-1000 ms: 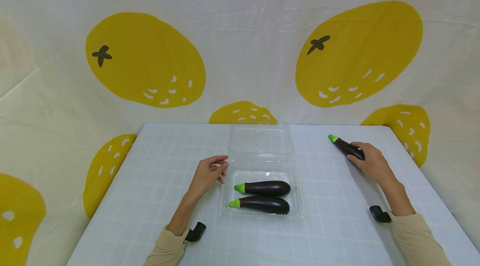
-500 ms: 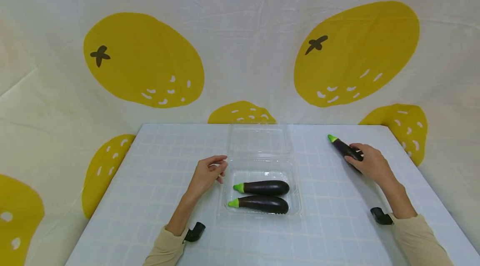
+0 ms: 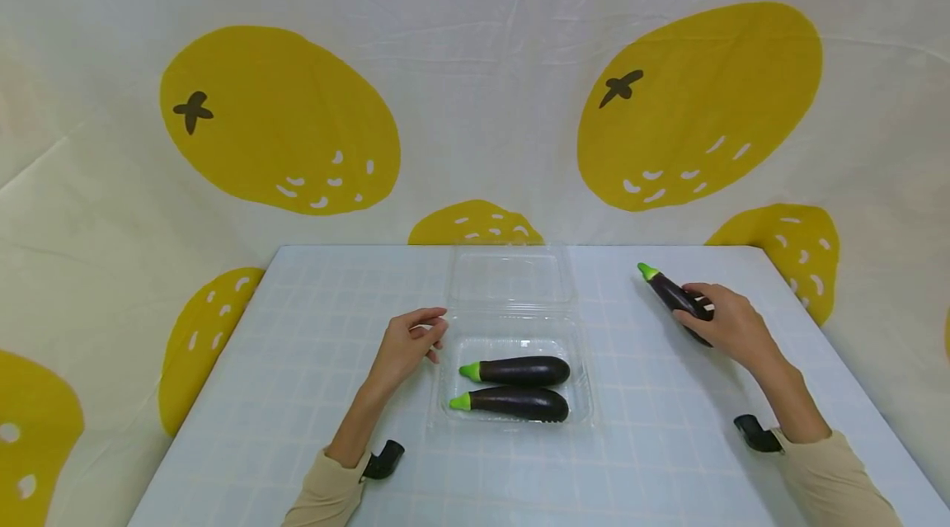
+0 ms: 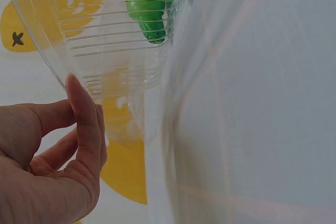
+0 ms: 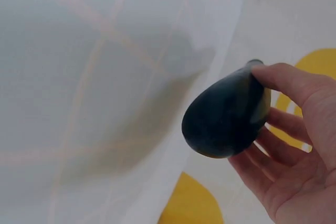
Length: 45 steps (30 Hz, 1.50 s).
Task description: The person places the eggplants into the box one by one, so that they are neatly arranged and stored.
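In the head view, my right hand (image 3: 731, 327) grips a dark purple eggplant (image 3: 670, 294) at the right of the table, thumb on one side and fingers on the other. Its green stem end points to the far left; in the right wrist view the rounded end of the eggplant (image 5: 226, 114) faces the camera, with a shadow on the tablecloth beside it. Two more eggplants (image 3: 524, 371) lie side by side in a clear plastic clamshell box (image 3: 590, 378), green ends to the left. My left hand (image 3: 404, 350) stays at the box's left rim, fingers loosely bent, one fingertip right at the edge.
The clear lid (image 3: 512, 275) of the box lies folded back toward the table's far edge. A pale checked cloth covers the table (image 3: 319, 296). Behind it hangs a white curtain (image 3: 490, 98) with yellow fruit prints.
In my right hand, the eggplant has turned slightly, and its rounded end now shows below the thumb. The left hand and the box hold their places, apart from a slight shift of the whole view.
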{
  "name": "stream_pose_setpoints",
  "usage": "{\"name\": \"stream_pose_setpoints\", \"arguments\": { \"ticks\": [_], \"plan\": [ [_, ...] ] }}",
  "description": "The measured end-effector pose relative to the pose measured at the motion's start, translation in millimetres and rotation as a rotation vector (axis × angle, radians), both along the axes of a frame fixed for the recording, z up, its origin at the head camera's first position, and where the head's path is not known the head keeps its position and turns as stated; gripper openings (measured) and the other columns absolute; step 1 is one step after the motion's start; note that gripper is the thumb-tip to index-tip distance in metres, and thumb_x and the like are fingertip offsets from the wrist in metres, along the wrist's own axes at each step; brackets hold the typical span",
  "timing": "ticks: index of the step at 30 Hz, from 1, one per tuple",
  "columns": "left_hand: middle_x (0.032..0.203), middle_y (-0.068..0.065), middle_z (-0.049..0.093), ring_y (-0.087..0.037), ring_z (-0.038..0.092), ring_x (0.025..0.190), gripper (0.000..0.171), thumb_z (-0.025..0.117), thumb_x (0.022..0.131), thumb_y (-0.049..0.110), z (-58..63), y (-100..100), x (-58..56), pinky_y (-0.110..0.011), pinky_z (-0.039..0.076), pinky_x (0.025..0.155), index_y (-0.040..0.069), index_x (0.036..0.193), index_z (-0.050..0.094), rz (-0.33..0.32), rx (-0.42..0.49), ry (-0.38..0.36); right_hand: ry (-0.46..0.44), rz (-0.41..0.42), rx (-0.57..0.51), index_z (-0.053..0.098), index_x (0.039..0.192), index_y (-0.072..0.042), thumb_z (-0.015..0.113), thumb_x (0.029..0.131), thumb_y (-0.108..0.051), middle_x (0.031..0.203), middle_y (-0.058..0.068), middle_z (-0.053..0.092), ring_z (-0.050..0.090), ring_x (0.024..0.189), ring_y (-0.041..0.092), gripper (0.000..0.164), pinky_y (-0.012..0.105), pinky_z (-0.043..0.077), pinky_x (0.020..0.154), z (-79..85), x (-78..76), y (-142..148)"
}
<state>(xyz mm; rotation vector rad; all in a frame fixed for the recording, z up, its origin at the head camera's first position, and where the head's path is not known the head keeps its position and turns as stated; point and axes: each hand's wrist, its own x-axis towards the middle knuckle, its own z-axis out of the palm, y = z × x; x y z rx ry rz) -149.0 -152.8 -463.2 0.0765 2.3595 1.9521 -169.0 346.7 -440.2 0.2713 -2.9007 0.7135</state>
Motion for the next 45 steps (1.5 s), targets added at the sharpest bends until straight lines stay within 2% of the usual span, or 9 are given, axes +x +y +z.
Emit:
{"name": "stream_pose_setpoints", "arguments": {
  "ticks": [11, 17, 26, 33, 45],
  "plan": [
    [0.110, -0.025, 0.067, -0.040, 0.064, 0.078, 0.033, 0.069, 0.099, 0.006, 2.1, 1, 0.6, -0.024, 0.057, 0.056, -0.007, 0.129, 0.066, 0.002, -0.007, -0.011, -0.004, 0.024, -0.010, 0.059, 0.133, 0.006, 0.079, 0.091, -0.016, 0.120, 0.031, 0.064, 0.063, 0.098, 0.043, 0.052, 0.063, 0.055, 0.083, 17.9, 9.3, -21],
    [0.107, -0.022, 0.068, -0.039, 0.064, 0.077, 0.033, 0.069, 0.099, 0.006, 2.0, 0, 0.4, -0.024, 0.057, 0.056, -0.007, 0.129, 0.066, 0.002, -0.007, -0.004, 0.021, 0.060, -0.021, 0.060, 0.133, 0.006, 0.081, 0.090, -0.015, 0.119, 0.029, 0.065, 0.063, 0.099, 0.041, 0.052, 0.060, 0.057, 0.082, 25.2, 11.8, -32],
    [0.111, -0.026, 0.067, -0.043, 0.063, 0.080, 0.034, 0.069, 0.099, 0.007, 0.2, -1, 0.2, -0.023, 0.056, 0.056, -0.007, 0.129, 0.066, -0.010, 0.007, -0.007, 0.031, 0.106, -0.027, 0.061, 0.132, 0.004, 0.082, 0.088, -0.013, 0.121, 0.027, 0.065, 0.064, 0.101, 0.040, 0.051, 0.059, 0.058, 0.084, 38.4, 17.4, -51],
    [0.110, -0.024, 0.067, -0.036, 0.064, 0.078, 0.033, 0.068, 0.099, 0.006, 1.9, 0, -0.6, -0.023, 0.057, 0.057, -0.008, 0.130, 0.065, -0.007, -0.003, -0.006, 0.059, 0.149, -0.018, 0.063, 0.130, 0.003, 0.084, 0.087, -0.011, 0.120, 0.022, 0.067, 0.065, 0.100, 0.037, 0.050, 0.056, 0.059, 0.083, 48.2, 20.2, -64],
    [0.109, -0.024, 0.067, -0.040, 0.064, 0.079, 0.034, 0.068, 0.100, 0.007, 3.3, 0, 0.3, -0.023, 0.057, 0.057, -0.008, 0.130, 0.065, -0.013, -0.006, -0.011, 0.023, 0.239, -0.029, 0.063, 0.131, 0.002, 0.084, 0.088, -0.015, 0.123, 0.021, 0.067, 0.066, 0.102, 0.036, 0.051, 0.051, 0.061, 0.083, 66.6, 28.3, -91]
  ]
}}
